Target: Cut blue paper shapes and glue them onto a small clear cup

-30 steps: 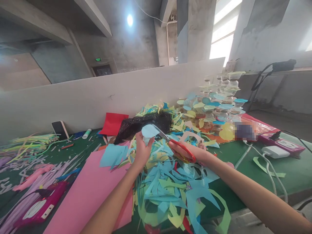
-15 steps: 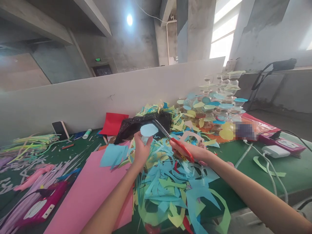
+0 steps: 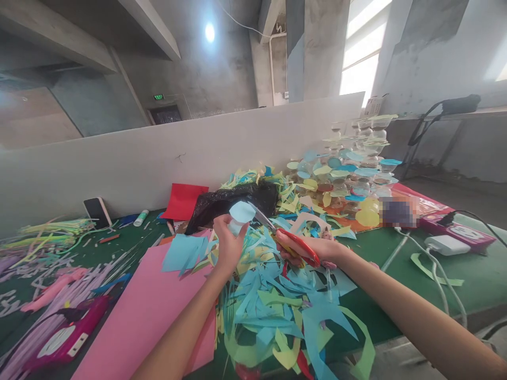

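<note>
Pale blue paper [image 3: 241,212], a rounded piece, stands at twelve o'clock from the left hand [image 3: 228,245], pinched between thumb and fingers, with a small white bit [image 3: 235,228] showing beneath it. The right hand [image 3: 303,250] lies at three o'clock from that pinch, its fingers closed through the red-handled scissors [image 3: 295,245], whose steel blades point toward ten o'clock and reach the paper's right edge. Below both hands, at six o'clock, spreads a heap of blue, green and yellow paper scraps [image 3: 269,306]. A black plastic bag [image 3: 233,203] lies just behind the paper, beside a red paper sheet [image 3: 184,201]. A pink card sheet [image 3: 134,311] covers part of the green tabletop [image 3: 380,258] at eight o'clock, and stacked glasses with paper discs [image 3: 340,179] rise at two o'clock.
</note>
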Tool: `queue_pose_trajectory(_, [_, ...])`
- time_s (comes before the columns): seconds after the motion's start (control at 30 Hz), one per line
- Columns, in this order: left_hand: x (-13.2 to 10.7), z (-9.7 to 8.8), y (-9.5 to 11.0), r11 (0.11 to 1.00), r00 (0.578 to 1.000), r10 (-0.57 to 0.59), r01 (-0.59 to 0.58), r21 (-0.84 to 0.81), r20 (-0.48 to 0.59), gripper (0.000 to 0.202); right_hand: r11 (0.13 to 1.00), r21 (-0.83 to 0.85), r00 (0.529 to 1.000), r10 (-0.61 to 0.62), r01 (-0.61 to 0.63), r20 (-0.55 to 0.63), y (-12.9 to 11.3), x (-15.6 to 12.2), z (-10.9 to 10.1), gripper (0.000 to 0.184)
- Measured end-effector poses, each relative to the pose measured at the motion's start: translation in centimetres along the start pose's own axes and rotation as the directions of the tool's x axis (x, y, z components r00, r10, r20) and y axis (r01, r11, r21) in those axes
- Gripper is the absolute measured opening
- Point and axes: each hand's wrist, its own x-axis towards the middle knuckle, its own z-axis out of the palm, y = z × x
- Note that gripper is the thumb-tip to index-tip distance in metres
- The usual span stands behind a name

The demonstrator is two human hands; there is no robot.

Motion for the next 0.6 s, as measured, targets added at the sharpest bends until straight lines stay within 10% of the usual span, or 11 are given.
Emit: queue_pose_trajectory(0.6, [-0.4,0.2,0.5,0.995,0.996,0.074,-0.072,0.066,-0.039,0.040,0.993,-0.078,0.971,0.071,-0.091,-0.227,-1.4,0.5,1.9,0.067])
